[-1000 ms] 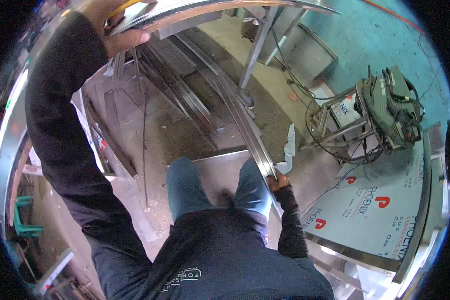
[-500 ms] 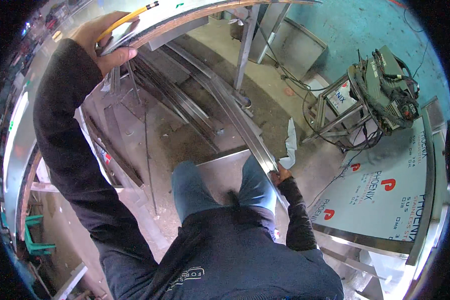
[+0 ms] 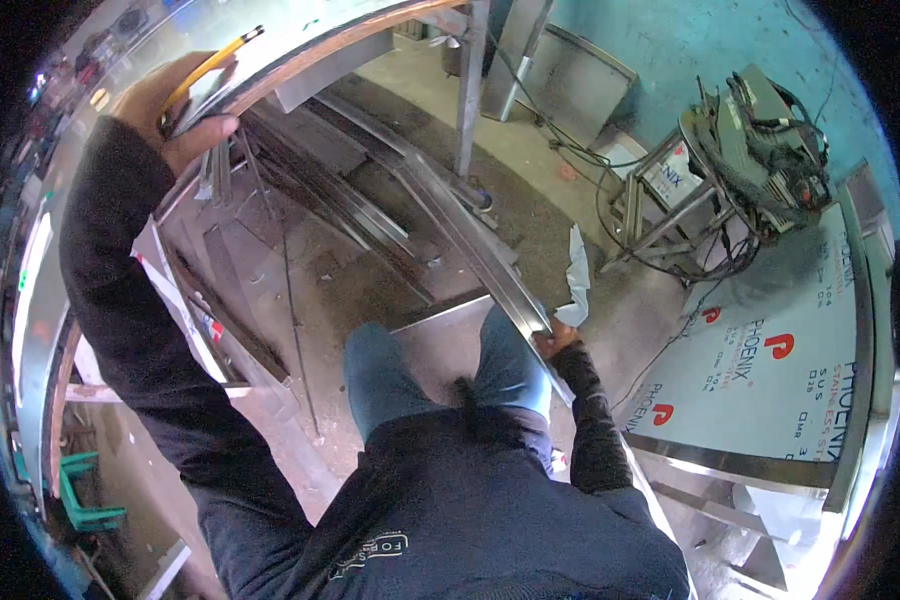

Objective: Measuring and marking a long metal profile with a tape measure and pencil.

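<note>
At the upper left, my left hand [image 3: 170,118] is closed beside the edge of a workbench [image 3: 315,48]. It grips a yellow pencil [image 3: 210,68] and a thin, pale flat piece [image 3: 200,98] whose kind I cannot make out. The pencil slants up across the hand, its dark-banded end pointing right. Beside my right thigh, my right hand [image 3: 560,341] is closed round the near part of a long, shiny metal channel [image 3: 460,225]. This channel runs away from me, slanting toward the floor under the bench. The fingers of my right hand are partly hidden.
More metal lengths [image 3: 345,185] lie under the bench near its steel leg [image 3: 470,100]. A cable-draped machine [image 3: 765,150] stands on a metal frame at right. Film-covered sheet metal [image 3: 750,350] is below it. Torn white film [image 3: 576,280] lies beyond my right hand; a green stool [image 3: 90,500] is lower left.
The view has shifted slightly, so the bench, my left hand and the machine appear farther left. Both hands keep their holds; the channel has hardly moved relative to my legs.
</note>
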The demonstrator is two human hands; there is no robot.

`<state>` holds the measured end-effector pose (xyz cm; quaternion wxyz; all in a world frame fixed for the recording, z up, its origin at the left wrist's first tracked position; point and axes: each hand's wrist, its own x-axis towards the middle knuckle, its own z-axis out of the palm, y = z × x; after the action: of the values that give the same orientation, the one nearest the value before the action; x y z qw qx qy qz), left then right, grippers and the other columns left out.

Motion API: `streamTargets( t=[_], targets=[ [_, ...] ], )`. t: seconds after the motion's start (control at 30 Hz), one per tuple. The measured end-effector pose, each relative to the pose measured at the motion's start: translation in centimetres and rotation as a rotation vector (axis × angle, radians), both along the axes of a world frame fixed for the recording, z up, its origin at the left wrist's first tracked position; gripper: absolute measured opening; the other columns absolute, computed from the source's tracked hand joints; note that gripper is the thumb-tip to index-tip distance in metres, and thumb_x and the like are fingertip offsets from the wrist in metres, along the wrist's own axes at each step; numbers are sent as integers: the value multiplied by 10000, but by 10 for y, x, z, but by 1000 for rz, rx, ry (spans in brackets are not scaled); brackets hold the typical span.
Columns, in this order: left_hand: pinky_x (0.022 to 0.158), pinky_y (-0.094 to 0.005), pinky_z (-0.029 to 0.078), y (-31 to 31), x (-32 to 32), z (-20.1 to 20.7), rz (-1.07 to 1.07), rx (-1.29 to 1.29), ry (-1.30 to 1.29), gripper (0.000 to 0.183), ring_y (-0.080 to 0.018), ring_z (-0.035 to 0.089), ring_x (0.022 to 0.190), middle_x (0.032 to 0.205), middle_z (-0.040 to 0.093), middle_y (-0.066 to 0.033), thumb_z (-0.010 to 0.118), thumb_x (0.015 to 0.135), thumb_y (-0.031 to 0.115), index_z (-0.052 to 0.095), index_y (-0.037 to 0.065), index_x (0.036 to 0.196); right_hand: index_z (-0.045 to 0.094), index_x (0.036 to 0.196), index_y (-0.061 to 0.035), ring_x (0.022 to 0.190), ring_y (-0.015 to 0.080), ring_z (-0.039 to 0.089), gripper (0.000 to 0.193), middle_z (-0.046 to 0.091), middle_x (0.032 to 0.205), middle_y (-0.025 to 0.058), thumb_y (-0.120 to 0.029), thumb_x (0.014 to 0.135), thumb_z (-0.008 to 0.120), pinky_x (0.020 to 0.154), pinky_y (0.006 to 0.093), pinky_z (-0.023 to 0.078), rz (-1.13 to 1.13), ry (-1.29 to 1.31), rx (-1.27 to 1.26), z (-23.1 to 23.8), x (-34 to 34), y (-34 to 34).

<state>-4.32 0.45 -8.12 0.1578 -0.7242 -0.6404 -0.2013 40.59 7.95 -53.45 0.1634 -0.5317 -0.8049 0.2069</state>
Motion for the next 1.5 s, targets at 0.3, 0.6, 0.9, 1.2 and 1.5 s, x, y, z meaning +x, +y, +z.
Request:
streamTargets(
  t=[0.3, 0.6, 0.9, 1.2, 1.5],
  targets=[
    [553, -254, 364, 6, -1, -2, 62, -53, -63, 511, -109, 408, 605, 686, 474, -40, 684, 695, 221, 490, 60, 1140, 535, 1032, -19, 754, 359, 580, 491, 590, 792, 226, -368, 696, 615, 664, 408, 459, 12, 83, -187, 29, 3, 2],
    [526, -265, 334, -1, 4, -1, 94, 12, 39, 490, -123, 382, 579, 630, 392, -15, 678, 698, 217, 509, 117, 1146, 476, 986, -51, 764, 381, 565, 298, 567, 779, 235, -253, 771, 522, 627, 448, 458, -45, -11, -126, 49, -1, -13],
    [546, -262, 325, 1, 5, -3, 61, 16, 35, 491, -119, 368, 618, 677, 380, -15, 659, 721, 207, 489, 120, 1173, 510, 1052, -22, 802, 379, 567, 407, 586, 820, 231, -282, 744, 573, 677, 428, 462, -58, 35, -151, 49, 9, -16],
    [551, -252, 324, -1, 8, 1, 107, -62, -31, 500, -110, 356, 620, 698, 369, -8, 670, 713, 181, 487, 126, 1175, 506, 1073, -29, 819, 377, 563, 420, 580, 828, 246, -267, 735, 583, 703, 427, 452, -51, 43, -182, 52, 13, -15],
    [763, -236, 372, 2, -5, 0, 173, -139, -49, 484, -105, 451, 830, 1077, 509, -50, 608, 758, 94, 434, 83, 1209, 541, 1046, -35, 814, 352, 560, 472, 588, 841, 214, -311, 677, 645, 707, 393, 453, -63, 58, -109, 33, 18, -4]
  ],
)
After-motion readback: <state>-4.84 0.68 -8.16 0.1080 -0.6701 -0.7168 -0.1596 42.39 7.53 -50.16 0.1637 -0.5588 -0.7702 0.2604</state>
